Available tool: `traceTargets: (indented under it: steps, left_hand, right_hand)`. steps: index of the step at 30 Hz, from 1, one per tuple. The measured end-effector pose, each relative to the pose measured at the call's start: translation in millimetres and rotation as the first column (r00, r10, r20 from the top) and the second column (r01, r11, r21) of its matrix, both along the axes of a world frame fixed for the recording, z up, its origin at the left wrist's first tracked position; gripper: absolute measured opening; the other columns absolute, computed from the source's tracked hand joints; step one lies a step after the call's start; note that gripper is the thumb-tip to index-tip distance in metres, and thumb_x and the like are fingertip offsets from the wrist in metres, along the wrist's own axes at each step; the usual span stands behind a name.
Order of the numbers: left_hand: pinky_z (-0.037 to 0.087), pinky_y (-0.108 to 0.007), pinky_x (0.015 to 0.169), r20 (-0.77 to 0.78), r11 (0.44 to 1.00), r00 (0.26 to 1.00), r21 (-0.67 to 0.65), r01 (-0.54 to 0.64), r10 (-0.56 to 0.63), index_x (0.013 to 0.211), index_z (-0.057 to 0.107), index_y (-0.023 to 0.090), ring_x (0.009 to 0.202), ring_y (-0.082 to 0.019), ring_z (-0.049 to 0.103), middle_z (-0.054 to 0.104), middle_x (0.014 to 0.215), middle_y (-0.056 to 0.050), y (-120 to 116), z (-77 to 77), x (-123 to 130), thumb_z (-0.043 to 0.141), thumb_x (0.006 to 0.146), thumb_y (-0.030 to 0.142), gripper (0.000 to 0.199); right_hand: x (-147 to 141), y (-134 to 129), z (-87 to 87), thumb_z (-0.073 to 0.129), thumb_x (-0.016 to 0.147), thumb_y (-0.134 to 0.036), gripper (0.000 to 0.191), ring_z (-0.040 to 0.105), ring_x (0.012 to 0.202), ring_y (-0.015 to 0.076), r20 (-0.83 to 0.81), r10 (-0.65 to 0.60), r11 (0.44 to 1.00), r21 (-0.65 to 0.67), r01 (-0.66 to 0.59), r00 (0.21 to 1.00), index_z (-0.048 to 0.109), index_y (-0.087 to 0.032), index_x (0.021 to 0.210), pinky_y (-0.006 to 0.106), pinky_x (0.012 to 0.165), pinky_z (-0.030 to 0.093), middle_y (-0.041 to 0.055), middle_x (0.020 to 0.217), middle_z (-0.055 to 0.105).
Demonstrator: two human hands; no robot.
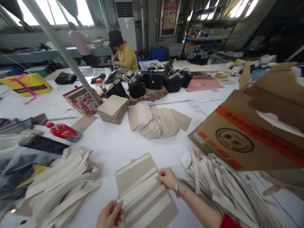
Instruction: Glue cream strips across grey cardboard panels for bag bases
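Note:
A beige flat panel (135,166) with rounded corners lies on the white table in front of me, with several paler bands across it. Over the panel runs a pale strip (140,191), slanting up to the right. My left hand (111,214) is closed on the strip's lower left end, thumb on top. At its upper right end, my right hand (168,178) pinches the same strip between thumb and fingers. A heap of loose pale strips (220,190) lies beside my right forearm. Another strip pile (64,186) is to the left of my left hand.
Beyond the panel are a neat stack of beige boards (112,109) and a fanned pile of beige pieces (154,122). A large cardboard box (228,136) stands at right. A red bottle (64,131) lies at left. Black handbags (153,79) and a person in yellow (128,57) are farther back.

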State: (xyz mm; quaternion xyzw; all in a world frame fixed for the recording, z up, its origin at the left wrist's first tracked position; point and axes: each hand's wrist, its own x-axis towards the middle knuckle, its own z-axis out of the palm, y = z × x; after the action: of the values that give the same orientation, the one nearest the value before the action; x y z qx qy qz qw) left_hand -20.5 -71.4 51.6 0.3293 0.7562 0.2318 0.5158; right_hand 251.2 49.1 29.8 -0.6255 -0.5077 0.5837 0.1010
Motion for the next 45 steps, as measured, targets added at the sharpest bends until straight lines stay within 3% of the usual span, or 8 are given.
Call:
traceTargets:
  steps: [3, 12, 21, 29, 45]
  left_hand:
    - [0.038, -0.023, 0.041, 0.085, 0.998, 0.996, 0.059, -0.029, 0.024, 0.060, 0.050, 0.019, 0.045, -0.013, 0.052, 0.058, 0.054, 0.001, 19.4, -10.1, -2.3, 0.052, 0.064, 0.065, 0.045]
    - [0.038, -0.025, 0.040, 0.007, 0.997, 0.998, 0.050, -0.059, 0.058, 0.063, 0.052, 0.019, 0.044, -0.014, 0.052, 0.057, 0.056, 0.002, 48.6, -30.6, -10.3, 0.050, 0.063, 0.066, 0.047]
    - [0.039, -0.026, 0.045, -0.148, 0.999, 0.989, 0.035, -0.022, 0.027, 0.065, 0.057, 0.018, 0.041, -0.014, 0.048, 0.058, 0.049, 0.001, 53.6, -40.7, -14.7, 0.047, 0.066, 0.064, 0.047]
    - [0.039, -0.026, 0.044, -0.062, 0.994, 0.993, 0.030, -0.101, 0.102, 0.065, 0.057, 0.018, 0.044, -0.014, 0.049, 0.057, 0.052, 0.002, 52.9, -43.1, -14.3, 0.049, 0.063, 0.067, 0.050]
    - [0.039, -0.025, 0.045, -0.040, 0.986, 0.986, 0.050, -0.159, 0.161, 0.064, 0.056, 0.018, 0.044, -0.012, 0.047, 0.055, 0.050, 0.004, 52.6, -40.0, -9.9, 0.052, 0.062, 0.066, 0.048]
  right_hand:
    - [-3.6, 19.1, -5.1, 0.051, 0.070, -0.025, 0.015, 0.040, 0.031, 0.0052, 0.049, 0.014, 0.999, 0.043, -0.016, 0.999, 0.054, -0.016, 0.059, 0.016, 0.032, 0.026, -0.0055, 0.045, 0.051]
    - [-17.9, 61.3, -21.3, 0.057, 0.067, -0.026, 0.014, 0.052, 0.052, 0.0100, 0.233, 0.054, 0.978, 0.183, -0.098, 0.971, 0.064, -0.016, 0.061, 0.019, 0.050, 0.035, -0.0004, 0.053, 0.060]
    - [-24.3, 68.2, -29.0, 0.057, 0.067, -0.029, 0.016, 0.056, 0.061, 0.0121, 0.316, 0.059, 0.974, 0.189, -0.124, 0.947, 0.066, -0.017, 0.063, 0.020, 0.056, 0.036, 0.0026, 0.064, 0.066]
    - [-26.9, 68.9, -26.9, 0.059, 0.067, -0.031, 0.016, 0.055, 0.061, 0.0122, 0.346, 0.060, 0.970, 0.200, -0.136, 0.936, 0.065, -0.018, 0.061, 0.021, 0.055, 0.033, 0.0028, 0.064, 0.065]
    - [-28.6, 65.9, -25.8, 0.057, 0.069, -0.031, 0.017, 0.053, 0.060, 0.0119, 0.357, 0.054, 0.964, 0.224, -0.141, 0.933, 0.063, -0.018, 0.061, 0.021, 0.056, 0.032, 0.0021, 0.063, 0.064]
